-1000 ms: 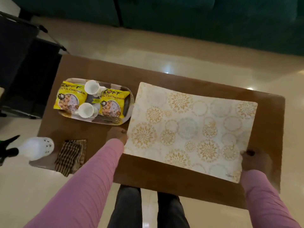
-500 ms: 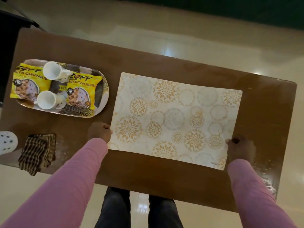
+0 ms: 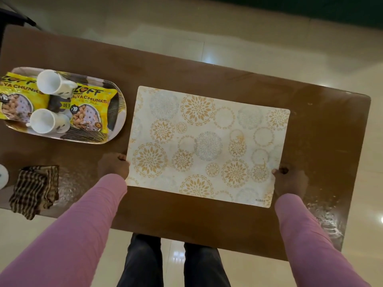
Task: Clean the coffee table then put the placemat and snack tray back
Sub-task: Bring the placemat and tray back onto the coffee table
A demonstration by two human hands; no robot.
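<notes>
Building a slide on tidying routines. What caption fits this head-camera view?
Left hand and right hand grip the placemat by its short edges on the coffee table, beside the snack tray.

White object (image 3: 3,176) cut off at left edge, unidentifiable. Left snack packet (image 3: 16,100) cropped too. Fingertips of your left grip (image 3: 114,165) and right grip (image 3: 290,179) hidden under placemat (image 3: 207,141).
</notes>
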